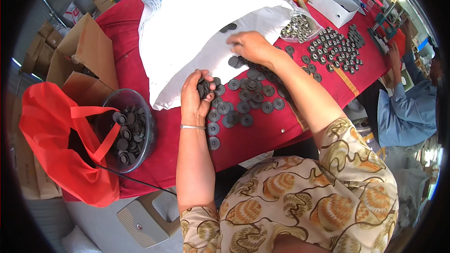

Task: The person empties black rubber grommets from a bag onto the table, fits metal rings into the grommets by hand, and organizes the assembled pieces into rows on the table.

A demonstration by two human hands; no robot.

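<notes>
Left fingers (191, 80) hold black discs (203, 88); blurred right fingers (238, 40) seem above the sack (197, 23).

Short-sleeved top (304, 194), 4 to 7 o'clock: cream ground, orange-and-brown shell-like motifs, curling lines. Left-wrist bracelet (192, 127), 8 o'clock: slim, silvery.

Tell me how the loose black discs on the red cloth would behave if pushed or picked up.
The black discs would probably slide rather than roll, since most lie flat on the red cloth. Overlapping ones may shift together when pushed. Each is likely light: the left hand cups several at once.
</notes>
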